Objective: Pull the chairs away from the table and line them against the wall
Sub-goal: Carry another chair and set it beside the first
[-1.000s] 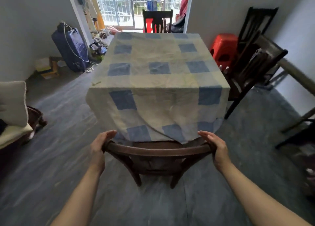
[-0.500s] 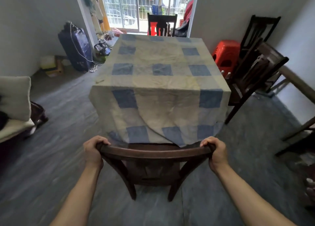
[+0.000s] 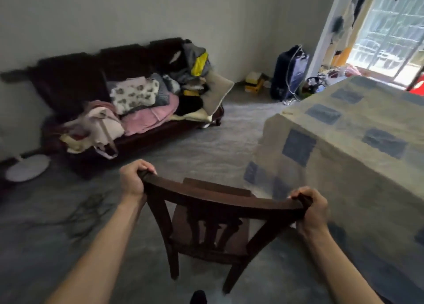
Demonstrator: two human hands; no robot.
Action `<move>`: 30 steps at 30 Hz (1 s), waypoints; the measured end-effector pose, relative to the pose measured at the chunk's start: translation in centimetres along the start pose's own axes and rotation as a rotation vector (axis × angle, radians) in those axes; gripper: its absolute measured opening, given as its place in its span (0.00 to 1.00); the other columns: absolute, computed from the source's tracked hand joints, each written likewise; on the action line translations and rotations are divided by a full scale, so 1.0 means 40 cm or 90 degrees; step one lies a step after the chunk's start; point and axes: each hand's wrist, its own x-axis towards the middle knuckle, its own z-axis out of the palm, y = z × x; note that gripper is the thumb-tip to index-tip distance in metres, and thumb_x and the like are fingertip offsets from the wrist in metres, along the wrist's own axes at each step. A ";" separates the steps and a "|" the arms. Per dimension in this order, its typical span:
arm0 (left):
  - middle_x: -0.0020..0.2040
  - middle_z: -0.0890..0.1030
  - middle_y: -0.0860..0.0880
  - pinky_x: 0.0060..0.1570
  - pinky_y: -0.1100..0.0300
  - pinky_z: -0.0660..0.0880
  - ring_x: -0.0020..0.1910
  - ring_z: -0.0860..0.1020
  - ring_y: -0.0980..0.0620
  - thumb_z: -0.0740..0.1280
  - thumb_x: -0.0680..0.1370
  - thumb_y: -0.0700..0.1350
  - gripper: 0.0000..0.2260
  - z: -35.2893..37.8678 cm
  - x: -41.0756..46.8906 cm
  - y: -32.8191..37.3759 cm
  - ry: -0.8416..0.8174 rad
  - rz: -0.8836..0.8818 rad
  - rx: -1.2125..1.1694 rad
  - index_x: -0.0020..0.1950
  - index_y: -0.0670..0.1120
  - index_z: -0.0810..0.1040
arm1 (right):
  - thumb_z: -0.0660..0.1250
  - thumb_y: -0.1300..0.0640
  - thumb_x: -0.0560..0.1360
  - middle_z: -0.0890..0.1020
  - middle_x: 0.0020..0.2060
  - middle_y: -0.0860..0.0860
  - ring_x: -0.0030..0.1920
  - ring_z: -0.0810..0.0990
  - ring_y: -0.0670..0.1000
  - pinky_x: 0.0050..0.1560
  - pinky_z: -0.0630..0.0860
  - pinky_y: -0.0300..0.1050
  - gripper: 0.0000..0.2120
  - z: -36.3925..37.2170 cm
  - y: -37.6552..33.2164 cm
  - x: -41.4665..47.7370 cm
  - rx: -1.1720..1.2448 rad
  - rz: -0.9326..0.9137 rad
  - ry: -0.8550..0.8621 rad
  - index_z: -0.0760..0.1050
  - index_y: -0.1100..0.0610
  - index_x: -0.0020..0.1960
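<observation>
1. Both hands are clenched on the curved top rail of the dark wooden chair (image 3: 206, 221): the left hand (image 3: 132, 181) wraps the rail's left end, the right hand (image 3: 309, 209) its right end, fingers curled over the top and thumbs behind.

2. The chair stands clear of the table (image 3: 358, 143), just beside the table's near-left corner, its seat pointing toward the sofa (image 3: 110, 102) along the wall (image 3: 114, 17). Whether its legs rest on the floor (image 3: 218, 143) or hang just above it, I cannot tell.

3. I'd judge this the carry step for this one chair: it is out from under the checked cloth and not yet against any wall.

4. The next move, as I read it, calls for picking a bare stretch of wall. The sofa, heaped with clothes and cushions, fills much of this one; the free run lies between the sofa's far end and the dark suitcase (image 3: 289, 74) near the corner. The chair would need turning so its back meets the wall.

5. Hard to make out: the view is smeared, so the cloth's edge beside the chair blurs. The chair's front legs are hidden under its seat. The table's far side and any other chairs are cut off at the right edge. A dark shape at the bottom edge may be a foot.
</observation>
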 end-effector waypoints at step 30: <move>0.24 0.75 0.48 0.29 0.61 0.70 0.24 0.73 0.48 0.60 0.61 0.44 0.09 -0.983 -1.710 0.509 0.999 0.515 -0.066 0.22 0.47 0.76 | 0.55 0.62 0.72 0.75 0.26 0.52 0.31 0.74 0.56 0.35 0.72 0.44 0.19 0.830 0.215 -1.375 0.021 0.391 -0.991 0.76 0.55 0.26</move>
